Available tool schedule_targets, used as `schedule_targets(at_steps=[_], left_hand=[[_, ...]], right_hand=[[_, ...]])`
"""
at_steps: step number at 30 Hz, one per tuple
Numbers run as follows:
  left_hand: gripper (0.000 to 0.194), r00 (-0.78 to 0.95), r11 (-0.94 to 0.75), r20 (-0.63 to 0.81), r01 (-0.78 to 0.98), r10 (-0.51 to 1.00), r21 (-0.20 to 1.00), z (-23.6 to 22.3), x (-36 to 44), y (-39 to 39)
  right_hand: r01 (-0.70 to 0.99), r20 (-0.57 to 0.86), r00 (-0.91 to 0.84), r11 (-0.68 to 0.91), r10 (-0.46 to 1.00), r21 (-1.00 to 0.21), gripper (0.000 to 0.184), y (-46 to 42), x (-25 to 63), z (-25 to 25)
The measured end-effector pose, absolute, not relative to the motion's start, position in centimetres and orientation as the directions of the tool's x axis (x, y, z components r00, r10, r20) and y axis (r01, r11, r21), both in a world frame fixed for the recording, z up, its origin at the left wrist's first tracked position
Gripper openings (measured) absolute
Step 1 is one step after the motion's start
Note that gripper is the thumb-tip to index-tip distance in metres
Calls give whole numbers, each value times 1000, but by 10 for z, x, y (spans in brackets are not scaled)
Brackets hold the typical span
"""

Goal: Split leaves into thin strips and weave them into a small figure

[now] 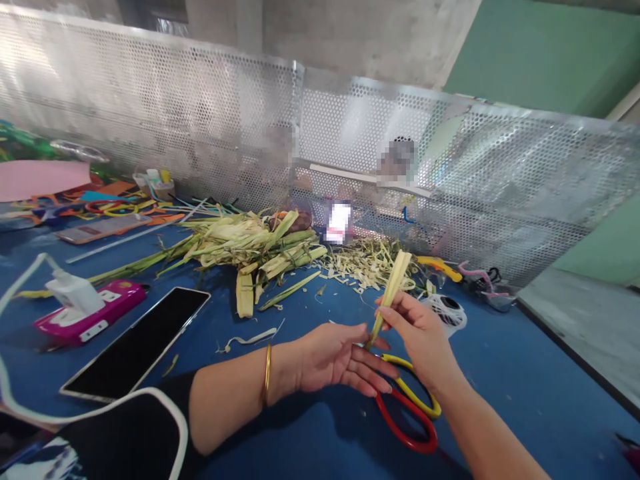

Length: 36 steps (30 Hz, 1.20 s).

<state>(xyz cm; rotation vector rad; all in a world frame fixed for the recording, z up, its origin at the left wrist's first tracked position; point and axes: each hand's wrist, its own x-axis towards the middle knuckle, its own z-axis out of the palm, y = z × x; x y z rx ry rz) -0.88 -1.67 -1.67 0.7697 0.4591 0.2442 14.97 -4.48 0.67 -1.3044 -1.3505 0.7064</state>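
In the head view my right hand (417,333) pinches a pale yellow-green strip of plant stalk (397,270), its upper end standing above the fingers. My left hand (340,363) is turned palm up with its fingers stretched out. The strip's lower end reaches between its thumb and fingers; whether the thumb presses on it I cannot tell. Scissors (413,437) with one red and one yellow handle lie just beyond and below the left fingertips; their blades are hidden behind the hand. A heap of similar stalks (230,243) lies on the blue table (300,440).
Cut scraps (357,263) lie beside the heap. A perforated metal screen (210,113) borders the table's back, with people behind it. At left are a tablet-like device (140,343) and a magenta power strip (120,300) with a white cable. A white spool (447,313) sits at right.
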Motion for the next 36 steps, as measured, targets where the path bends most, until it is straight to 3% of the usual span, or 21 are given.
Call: schedule_targets(at_steps=[4,9,13,20,25,36], left_hand=[[24,849,585,-285,-35,445,810,-18,-8,-21],[36,848,550,-266,-36,458,834,-12,-10,-23],[27,808,535,-295,-28,510,845,-15,-7,-22],[20,667,470,-337,-23,665,882,-15,-5,-23],[18,632,433,-360,41,687,900,-14,-2,-26],[15,626,385,-341,70,702,920,-22,2,-29]], right_hand=[[289,273,128,227,954,-930,25,-44,148,3],[254,258,77,231,963,-939,23,-44,148,1],[315,295,4,279,955,-907,22,-44,147,0],[399,411,325,270,852,-876,24,-42,151,-4],[509,485,227,321,845,-798,19,-50,143,-5],[353,335,284,226,899,-908,23,-46,139,-9]])
